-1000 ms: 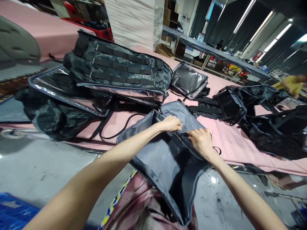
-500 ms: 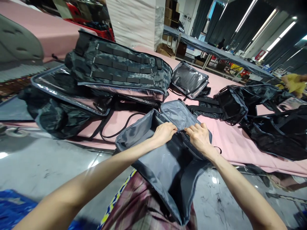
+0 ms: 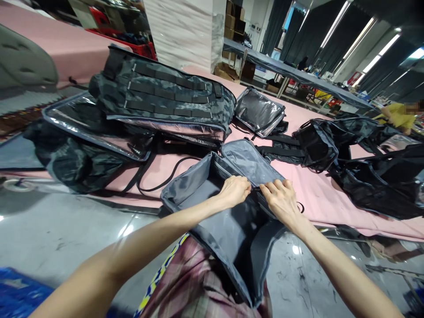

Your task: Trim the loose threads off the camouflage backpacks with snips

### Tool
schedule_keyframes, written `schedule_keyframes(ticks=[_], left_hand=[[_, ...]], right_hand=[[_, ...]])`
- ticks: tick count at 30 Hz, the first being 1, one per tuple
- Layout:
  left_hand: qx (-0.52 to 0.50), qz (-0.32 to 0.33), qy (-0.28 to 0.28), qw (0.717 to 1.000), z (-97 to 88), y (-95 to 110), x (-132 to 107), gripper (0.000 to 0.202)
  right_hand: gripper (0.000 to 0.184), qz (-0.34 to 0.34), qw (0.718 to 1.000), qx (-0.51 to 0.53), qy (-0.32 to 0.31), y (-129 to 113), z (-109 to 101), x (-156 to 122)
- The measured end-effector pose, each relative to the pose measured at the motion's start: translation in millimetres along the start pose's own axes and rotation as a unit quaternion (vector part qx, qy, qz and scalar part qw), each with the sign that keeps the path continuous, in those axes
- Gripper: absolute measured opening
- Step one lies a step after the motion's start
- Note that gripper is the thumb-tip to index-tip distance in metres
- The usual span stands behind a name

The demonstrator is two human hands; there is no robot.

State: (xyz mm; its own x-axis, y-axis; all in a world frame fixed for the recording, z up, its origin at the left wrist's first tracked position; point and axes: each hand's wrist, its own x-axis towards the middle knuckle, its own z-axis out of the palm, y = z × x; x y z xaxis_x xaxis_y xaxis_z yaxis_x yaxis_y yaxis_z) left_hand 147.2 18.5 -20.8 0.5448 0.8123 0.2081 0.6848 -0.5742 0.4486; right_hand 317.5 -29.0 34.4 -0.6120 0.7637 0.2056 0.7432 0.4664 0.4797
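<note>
An unzipped bag with grey lining lies open in front of me, its near end hanging over the table edge toward my lap. My left hand pinches the bag's inner seam near the hinge of its flap. Close beside it, my right hand grips the same seam, fingers curled over the edge. The grey-lined flap is folded back beyond both hands. What exactly lies between the fingertips is hidden by the knuckles.
A large camouflage bag sits to the left on the pink-covered table. More dark bags lie to the right, with a shiny black pouch behind. A person in yellow is at the far right.
Both hands have shifted slightly right and toward me along the seam, still gripping it. The bag's flap has swung a little, and the hands remain close together.
</note>
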Motion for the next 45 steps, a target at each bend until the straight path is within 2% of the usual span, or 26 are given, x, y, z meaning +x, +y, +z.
schedule_keyframes(ticks=[5, 8, 11, 13, 16, 18, 21, 24, 26, 29, 34, 37, 40, 43, 45], left_hand=[[-0.08, 0.01, -0.005, 0.997, 0.1, -6.0, 2.7, 0.011], [-0.09, 0.007, -0.011, 0.996, -0.5, -8.4, 2.5, 0.011], [-0.082, 0.014, -0.038, 0.996, -3.3, -8.1, -5.5, 0.012], [-0.087, 0.012, -0.068, 0.994, -2.2, -4.6, -14.0, 0.02], [-0.117, -0.077, -0.133, 0.981, 12.6, 8.7, -22.1, 0.024], [-0.125, -0.142, -0.164, 0.968, 29.6, 22.0, -20.3, 0.022], [-0.11, -0.179, -0.163, 0.964, 52.5, 40.7, -9.7, 0.028], [-0.086, -0.183, -0.153, 0.967, 58.4, 47.4, -1.0, 0.03], [-0.065, -0.162, -0.147, 0.974, 51.6, 42.5, 0.9, 0.024], [-0.011, -0.14, -0.138, 0.98, 27.1, 19.6, 1.6, 0.014], [0.088, -0.188, -0.1, 0.973, -40.4, -46.0, -1.2, 0.015], [0.111, -0.22, -0.065, 0.967, -71.8, -74.3, -6.1, 0.018], [0.088, -0.233, -0.035, 0.968, -77.8, -81.6, -8.9, 0.021], [0.045, -0.236, -0.012, 0.971, -65.4, -78.8, -8.2, 0.032], [-0.016, -0.234, 0.003, 0.972, -54.4, -78.1, -7.2, 0.034]], right_hand=[[0.017, -0.009, 1.0, -0.004, -0.002, -6.5, -2.0, 2.4], [0.018, 0.011, 1.0, 0.026, -0.014, -4.4, -0.5, 3.1], [0.013, 0.073, 0.993, 0.087, -0.018, 4.4, 1.6, -5.2], [0.013, 0.133, 0.977, 0.163, -0.02, 9.8, 3.2, -16.3], [0.032, 0.207, 0.943, 0.257, -0.047, 10.0, 8.8, -34.2], [0.03, 0.23, 0.933, 0.264, -0.081, 5.8, 15.1, -41.9], [0.02, 0.25, 0.928, 0.254, -0.105, 0.8, 26.0, -45.7], [0.023, 0.268, 0.922, 0.262, -0.094, 2.1, 33.0, -45.2], [0.022, 0.266, 0.923, 0.264, -0.091, 4.9, 34.8, -44.6], [0.019, 0.258, 0.926, 0.262, -0.087, 8.6, 36.1, -44.2], [0.022, 0.268, 0.92, 0.271, -0.093, 11.9, 40.0, -45.4], [0.023, 0.268, 0.918, 0.273, -0.103, 13.9, 40.6, -44.9], [0.02, 0.245, 0.929, 0.265, -0.086, 14.9, 36.7, -37.4], [0.028, 0.204, 0.953, 0.221, -0.022, 11.9, 27.7, -17.4], [0.032, 0.155, 0.971, 0.179, 0.024, 6.1, 20.2, 2.8]])
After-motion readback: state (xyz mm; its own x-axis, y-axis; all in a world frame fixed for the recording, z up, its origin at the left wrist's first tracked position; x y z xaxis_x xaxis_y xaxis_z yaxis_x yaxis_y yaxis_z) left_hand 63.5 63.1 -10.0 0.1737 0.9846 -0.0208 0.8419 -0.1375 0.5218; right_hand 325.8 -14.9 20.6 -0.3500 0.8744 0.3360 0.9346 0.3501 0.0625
